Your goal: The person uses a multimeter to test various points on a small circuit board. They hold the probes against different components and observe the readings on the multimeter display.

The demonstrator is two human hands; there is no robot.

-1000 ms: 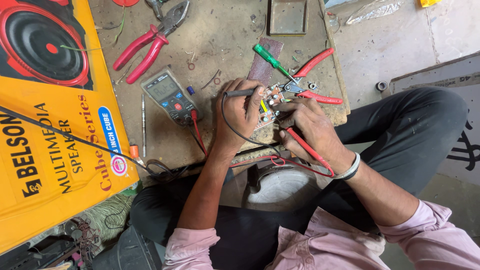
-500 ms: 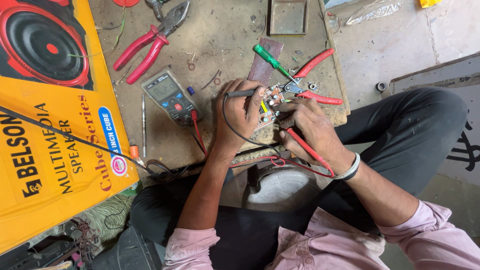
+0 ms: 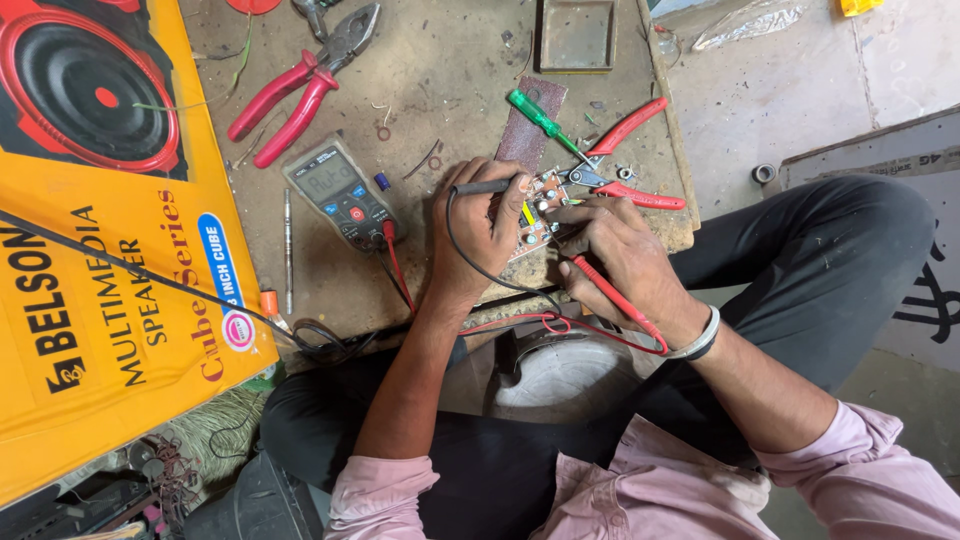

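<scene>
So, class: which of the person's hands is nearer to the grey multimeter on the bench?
Left. The left hand, holding the black probe, sits just right of the multimeter; the right hand lies farther right, beyond the circuit board.

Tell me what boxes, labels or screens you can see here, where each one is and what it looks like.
Speaker box: left edge, flat, orange with a red-and-black speaker picture.
Round-ended label: on that box, blue.
Multimeter screen: centre bench, left of the hands, greyish rectangle in a dark casing.

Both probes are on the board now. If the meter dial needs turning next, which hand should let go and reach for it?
Left, probably. The left hand with the black probe is right beside the multimeter; the right hand, holding the red probe, sits beyond the circuit board.
</scene>
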